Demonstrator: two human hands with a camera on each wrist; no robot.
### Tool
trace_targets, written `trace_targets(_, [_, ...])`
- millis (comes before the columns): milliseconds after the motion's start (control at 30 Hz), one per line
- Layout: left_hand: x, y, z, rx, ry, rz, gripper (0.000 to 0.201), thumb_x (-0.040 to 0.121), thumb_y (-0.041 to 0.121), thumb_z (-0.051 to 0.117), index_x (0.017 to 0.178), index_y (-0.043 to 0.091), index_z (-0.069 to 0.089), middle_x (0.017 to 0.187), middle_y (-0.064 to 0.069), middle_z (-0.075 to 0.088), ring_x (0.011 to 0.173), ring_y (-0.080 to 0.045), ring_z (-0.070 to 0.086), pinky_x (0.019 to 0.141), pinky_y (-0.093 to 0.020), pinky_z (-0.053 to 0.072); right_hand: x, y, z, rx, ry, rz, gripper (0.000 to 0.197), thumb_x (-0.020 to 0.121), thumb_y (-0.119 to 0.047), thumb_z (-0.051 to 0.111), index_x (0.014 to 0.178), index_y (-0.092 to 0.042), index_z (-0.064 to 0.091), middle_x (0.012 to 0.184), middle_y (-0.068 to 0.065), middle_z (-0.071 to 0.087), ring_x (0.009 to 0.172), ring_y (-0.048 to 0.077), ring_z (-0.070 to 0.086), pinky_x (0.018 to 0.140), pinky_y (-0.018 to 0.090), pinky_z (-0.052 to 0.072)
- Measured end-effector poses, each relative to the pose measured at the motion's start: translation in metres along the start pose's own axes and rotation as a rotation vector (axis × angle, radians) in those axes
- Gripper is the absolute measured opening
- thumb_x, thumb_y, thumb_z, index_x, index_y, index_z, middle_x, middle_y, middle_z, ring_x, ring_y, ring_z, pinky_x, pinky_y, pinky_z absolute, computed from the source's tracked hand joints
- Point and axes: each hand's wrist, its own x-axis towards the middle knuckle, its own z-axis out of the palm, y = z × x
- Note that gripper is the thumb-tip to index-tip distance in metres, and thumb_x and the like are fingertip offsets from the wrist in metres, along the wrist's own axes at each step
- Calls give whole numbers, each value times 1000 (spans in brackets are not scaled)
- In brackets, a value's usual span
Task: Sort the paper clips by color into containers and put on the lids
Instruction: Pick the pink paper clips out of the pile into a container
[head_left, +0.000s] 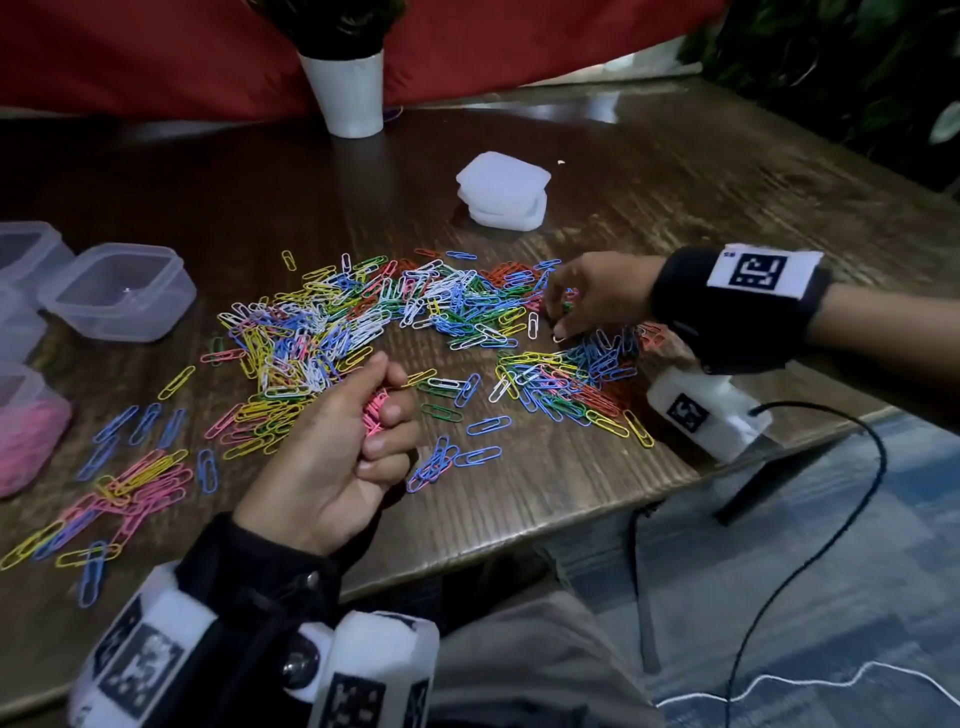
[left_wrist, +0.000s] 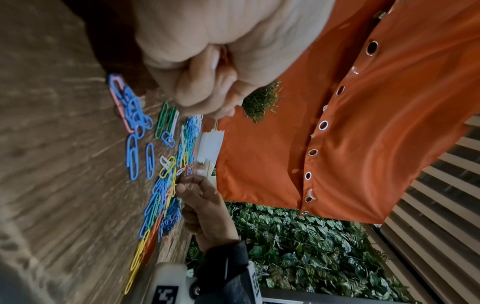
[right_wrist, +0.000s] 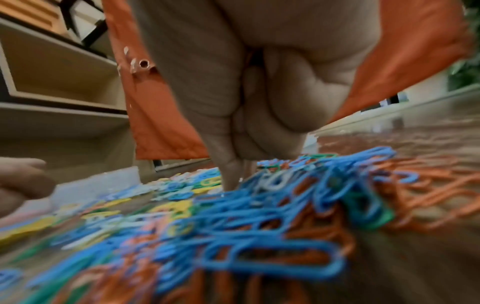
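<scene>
Head view: the left hand (head_left: 332, 457) is clenched round a bunch of pink clips (head_left: 375, 410), while the right hand (head_left: 592, 296) pinches clips from the mixed pile (head_left: 363, 322) on the table (head_left: 571, 493); light, stiff, slippery wire, probably best nipped at a loop. Left wrist view: glossy blue clips (left_wrist: 135, 156) lie flat. Right wrist view: fingers (right_wrist: 231, 172) dip into the blurred pile
</scene>
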Motion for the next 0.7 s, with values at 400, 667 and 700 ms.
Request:
trace_targets(400, [0, -6, 7, 53, -9, 14, 31, 97, 29, 34, 71, 17, 44, 45, 7, 31, 26, 1, 23, 27, -5, 11, -5, 19, -13, 235, 137, 19, 27, 71, -19, 79, 89, -12, 61, 67, -6, 52, 64, 12, 46, 46, 13, 34])
trace_targets(667, [-5, -6, 8, 41, -13, 23, 30, 97, 29, 36, 71, 17, 45, 45, 6, 31, 27, 0, 22, 29, -3, 12, 29, -8, -3, -196, 100, -25, 19, 80, -18, 69, 95, -6, 69, 81, 4, 56, 79, 20, 51, 52, 21, 34])
trace_targets(700, [-5, -6, 8, 36, -13, 25, 30, 96, 29, 36, 70, 17, 46, 45, 6, 31, 26, 0, 22, 30, -3, 12, 31, -8, -3, -191, 84, -16, 19, 81, -16, 68, 96, -4, 69, 81, 5, 56, 78, 19, 51, 51, 20, 35])
